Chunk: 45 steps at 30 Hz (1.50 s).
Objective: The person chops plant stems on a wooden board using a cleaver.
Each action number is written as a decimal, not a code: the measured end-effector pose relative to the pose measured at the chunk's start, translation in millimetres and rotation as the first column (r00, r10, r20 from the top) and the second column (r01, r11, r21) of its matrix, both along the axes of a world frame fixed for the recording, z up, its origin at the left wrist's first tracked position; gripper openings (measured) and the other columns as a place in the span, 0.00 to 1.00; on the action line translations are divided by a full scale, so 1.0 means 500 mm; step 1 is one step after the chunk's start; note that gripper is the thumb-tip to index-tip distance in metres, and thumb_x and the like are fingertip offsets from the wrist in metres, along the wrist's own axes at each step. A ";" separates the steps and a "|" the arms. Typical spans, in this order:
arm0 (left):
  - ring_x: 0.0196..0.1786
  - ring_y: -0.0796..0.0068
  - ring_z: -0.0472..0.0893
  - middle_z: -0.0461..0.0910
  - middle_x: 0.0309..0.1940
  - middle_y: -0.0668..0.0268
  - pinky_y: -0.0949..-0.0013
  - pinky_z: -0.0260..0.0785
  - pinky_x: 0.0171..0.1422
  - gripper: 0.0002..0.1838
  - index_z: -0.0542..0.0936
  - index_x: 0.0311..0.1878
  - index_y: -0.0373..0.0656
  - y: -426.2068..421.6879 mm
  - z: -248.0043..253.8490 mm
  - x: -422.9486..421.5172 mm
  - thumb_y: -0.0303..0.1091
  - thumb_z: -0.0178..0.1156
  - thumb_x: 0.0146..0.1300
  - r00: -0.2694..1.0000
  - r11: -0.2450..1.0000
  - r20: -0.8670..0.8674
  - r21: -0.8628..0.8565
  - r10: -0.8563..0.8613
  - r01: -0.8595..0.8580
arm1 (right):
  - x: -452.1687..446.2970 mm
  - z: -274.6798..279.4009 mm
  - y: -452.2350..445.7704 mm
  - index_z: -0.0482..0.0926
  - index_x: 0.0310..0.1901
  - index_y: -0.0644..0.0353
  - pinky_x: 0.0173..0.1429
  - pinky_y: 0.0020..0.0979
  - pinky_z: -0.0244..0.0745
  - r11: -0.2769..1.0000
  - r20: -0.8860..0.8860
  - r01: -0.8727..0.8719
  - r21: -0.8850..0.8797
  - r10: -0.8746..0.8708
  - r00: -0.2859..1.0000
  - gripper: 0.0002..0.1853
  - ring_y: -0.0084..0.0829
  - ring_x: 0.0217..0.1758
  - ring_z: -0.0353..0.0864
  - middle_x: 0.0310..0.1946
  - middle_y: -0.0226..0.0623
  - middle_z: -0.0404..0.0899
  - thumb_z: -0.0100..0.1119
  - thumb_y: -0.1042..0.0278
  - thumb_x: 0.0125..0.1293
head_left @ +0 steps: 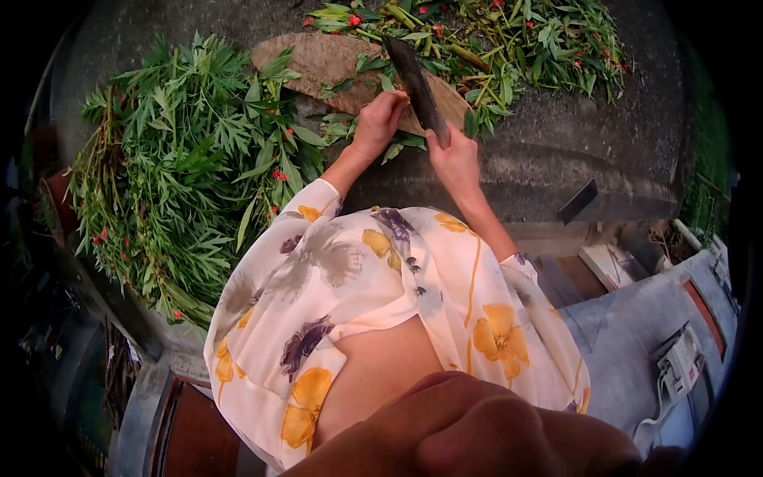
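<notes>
My right hand point(457, 163) is wrapped round the handle end of a dark cleaver point(413, 79), whose blade points away from me over a worn wooden cutting board point(318, 60). Close to the left side of the blade, my left hand point(380, 125) is closed with its fingertips pinched together. What it holds is too small to make out. Chopped green leaves point(338, 89) lie on the board and around its near edge.
A big heap of leafy green stems point(183, 159) with red flowers sits on the left. Cut stalks and leaves point(548, 48) spread behind the board on the dark stone surface point(588, 143). A small dark flat piece point(578, 200) lies by its front right edge.
</notes>
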<state>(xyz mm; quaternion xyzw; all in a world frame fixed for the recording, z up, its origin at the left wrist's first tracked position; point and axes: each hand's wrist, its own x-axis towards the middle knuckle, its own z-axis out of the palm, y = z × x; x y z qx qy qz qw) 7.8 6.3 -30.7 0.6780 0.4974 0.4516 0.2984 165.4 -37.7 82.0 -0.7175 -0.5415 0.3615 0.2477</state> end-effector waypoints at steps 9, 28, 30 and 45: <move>0.45 0.48 0.85 0.84 0.42 0.53 0.57 0.80 0.49 0.10 0.82 0.46 0.37 0.014 -0.014 -0.010 0.20 0.69 0.62 1.000 0.998 0.004 0.068 -0.018 0.018 | 0.000 0.008 -0.007 0.78 0.37 0.67 0.34 0.49 0.72 1.000 0.010 -0.003 -0.025 0.003 1.000 0.11 0.61 0.29 0.80 0.21 0.56 0.74 0.65 0.66 0.69; 0.44 0.45 0.84 0.83 0.42 0.53 0.56 0.79 0.46 0.09 0.80 0.44 0.37 0.009 -0.015 -0.001 0.21 0.68 0.62 1.000 0.997 -0.002 -0.070 0.024 -0.024 | 0.009 -0.043 -0.011 0.79 0.40 0.66 0.33 0.44 0.73 0.997 0.057 -0.073 0.030 0.071 0.996 0.12 0.62 0.29 0.78 0.21 0.55 0.74 0.66 0.65 0.69; 0.39 0.53 0.85 0.82 0.42 0.55 0.60 0.79 0.42 0.09 0.81 0.44 0.36 0.012 -0.019 -0.001 0.21 0.69 0.62 0.999 0.999 -0.016 -0.032 0.036 -0.036 | 0.003 -0.031 -0.006 0.78 0.37 0.66 0.34 0.48 0.73 0.998 0.062 -0.065 0.024 0.063 0.996 0.11 0.62 0.30 0.80 0.21 0.56 0.75 0.65 0.66 0.68; 0.38 0.53 0.86 0.83 0.41 0.55 0.61 0.79 0.42 0.10 0.81 0.44 0.36 0.010 -0.019 -0.001 0.19 0.68 0.60 0.996 0.996 -0.009 -0.019 0.085 -0.085 | -0.003 -0.048 -0.006 0.77 0.35 0.65 0.35 0.55 0.72 0.998 0.054 -0.058 -0.009 0.059 0.997 0.10 0.64 0.32 0.81 0.22 0.58 0.76 0.65 0.68 0.67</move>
